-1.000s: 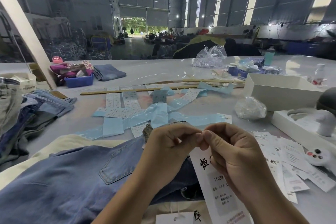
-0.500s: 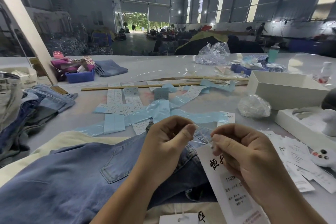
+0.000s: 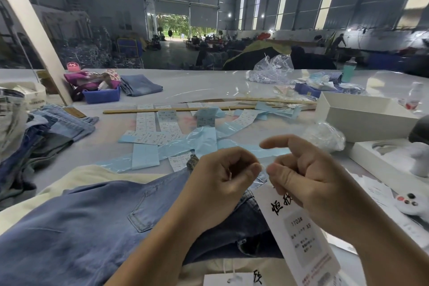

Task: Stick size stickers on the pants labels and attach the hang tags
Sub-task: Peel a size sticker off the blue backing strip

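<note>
Both hands hover over soft blue jeans [image 3: 88, 223]. The left hand [image 3: 222, 179] curls, pinching something unclear. The right hand [image 3: 308, 183] pinches a stiff white rectangular tag [image 3: 299, 232]

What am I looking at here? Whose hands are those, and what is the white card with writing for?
There is no machine here. A person wears a camera on their head, so you see their own two hands from above, as they do.

The left hand and the right hand are held close together over blue jeans that lie on a big table. The white card is a hang tag with printed details. It hangs under the right hand, whose fingers curl at its top. Both hands seem to be working something very thin, perhaps the tag's string, but it is too small to see.

Behind the jeans lie strips of size stickers on pale blue backing. More loose tags and a white box sit on the right.
</note>
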{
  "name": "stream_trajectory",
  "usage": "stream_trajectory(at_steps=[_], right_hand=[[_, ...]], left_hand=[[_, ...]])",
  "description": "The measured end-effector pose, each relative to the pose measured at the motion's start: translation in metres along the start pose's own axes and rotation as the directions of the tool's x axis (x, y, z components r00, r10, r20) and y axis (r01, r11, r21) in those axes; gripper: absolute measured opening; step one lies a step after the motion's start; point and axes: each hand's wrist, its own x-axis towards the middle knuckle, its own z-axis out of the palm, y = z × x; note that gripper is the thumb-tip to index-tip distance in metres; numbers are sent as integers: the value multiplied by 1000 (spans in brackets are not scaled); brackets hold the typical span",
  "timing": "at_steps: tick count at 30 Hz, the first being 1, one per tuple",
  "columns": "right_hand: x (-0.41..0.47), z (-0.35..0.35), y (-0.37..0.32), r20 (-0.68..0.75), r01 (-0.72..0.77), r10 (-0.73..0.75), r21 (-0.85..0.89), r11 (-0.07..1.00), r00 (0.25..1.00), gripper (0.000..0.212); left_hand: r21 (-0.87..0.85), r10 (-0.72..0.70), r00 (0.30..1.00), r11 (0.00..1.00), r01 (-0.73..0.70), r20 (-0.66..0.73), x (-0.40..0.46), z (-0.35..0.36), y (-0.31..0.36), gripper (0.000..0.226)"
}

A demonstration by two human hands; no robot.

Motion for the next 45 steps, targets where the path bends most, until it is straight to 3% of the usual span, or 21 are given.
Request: stream_trajectory(at_steps=[3, 8, 17, 22, 29, 37, 41, 45], right_hand=[[2, -3, 0, 18, 63, -62, -129, 990, 998, 16], [0, 3, 3, -107, 54, -81, -231, 971, 991, 13], [-3, 16, 10, -243, 17, -25, -33, 999, 970, 20], [-4, 21, 13, -259, 28, -7, 75, 997, 966, 18], [-4, 28, 22, -285, 9, 48, 193, 981, 957, 17], [-3, 29, 25, -313, 26, 22, 146, 989, 949, 13], [-4, 30, 24, -303, 24, 1, 80, 997, 953, 18], [-5, 32, 20, -292, 51, -39, 34, 998, 956, 24]], left_hand=[[79, -11, 1000, 997, 9, 27, 0, 1, 0, 9], [28, -21, 999, 999, 20, 33, -3, 7, -2, 13], [-110, -68, 997, 992, 63, -38, -7, 13, -10, 14], [-62, -59, 998, 996, 58, -11, -8, 15, -12, 23], [-122, -82, 997, 989, 80, -10, -6, 16, -11, 10], [-67, -88, 995, 994, 86, -36, -8, 19, -9, 11], [154, 37, 985, 988, -11, -168, -11, 25, -8, 11], [491, 269, 942, 860, -139, -204, -14, 30, -7, 13]])
